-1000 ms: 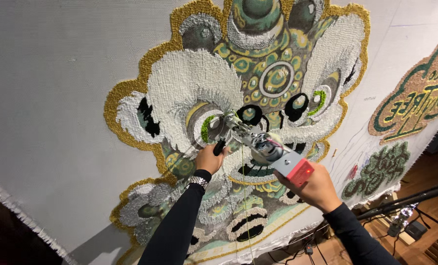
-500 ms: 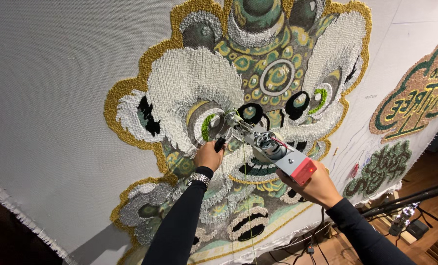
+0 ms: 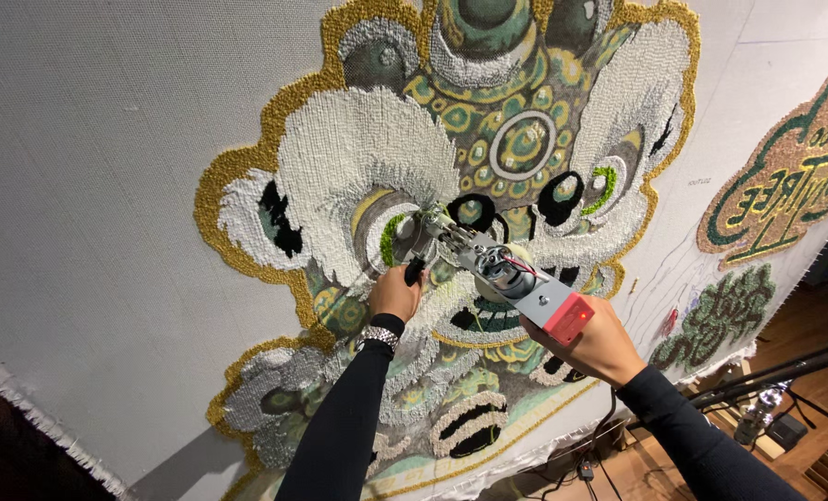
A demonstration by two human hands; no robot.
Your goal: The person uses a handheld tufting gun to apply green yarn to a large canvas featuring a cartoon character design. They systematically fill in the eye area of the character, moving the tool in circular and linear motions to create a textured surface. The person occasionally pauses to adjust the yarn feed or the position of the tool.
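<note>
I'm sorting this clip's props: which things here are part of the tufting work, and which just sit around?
In use:
- tufting gun
- left hand on its front handle
- right hand at its rear
- stretched cloth
- lion-head design

Lying about:
- green lettered rug piece
- stand
- floor cables

Silver tufting gun, red end; white-gold-green lion rug; grey cloth.
</note>
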